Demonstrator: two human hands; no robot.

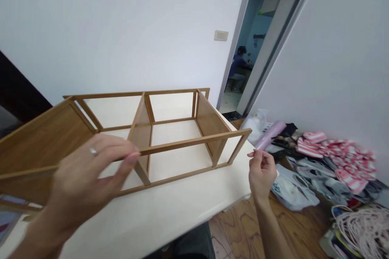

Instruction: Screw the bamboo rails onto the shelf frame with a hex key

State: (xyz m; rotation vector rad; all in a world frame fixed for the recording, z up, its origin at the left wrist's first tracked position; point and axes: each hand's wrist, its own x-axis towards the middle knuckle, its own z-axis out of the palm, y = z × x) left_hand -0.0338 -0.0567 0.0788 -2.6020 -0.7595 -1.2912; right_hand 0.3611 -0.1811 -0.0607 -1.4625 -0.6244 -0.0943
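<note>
A brown wooden shelf frame (185, 143) lies on its side on a white table (194, 198); its shelf panels stand upright. My left hand (97, 174), with a ring on one finger, is in front of the frame's upper near rail by the middle panel. Its thumb and forefinger tips are pinched together, and whether they touch the rail I cannot tell. Just past the frame's right end, my right hand (261, 172) is raised with thumb and fingertips pressed together. Anything inside either pinch is too small or hidden to make out.
A white wall (121, 28) rises behind the table. Beyond a doorway at the back right sits another person (238, 66). On the wooden floor (234, 226) at right are plastic bags (293, 190), a pink roll (271, 134), striped cloth (343, 156) and a bundle of pale cord (364, 226).
</note>
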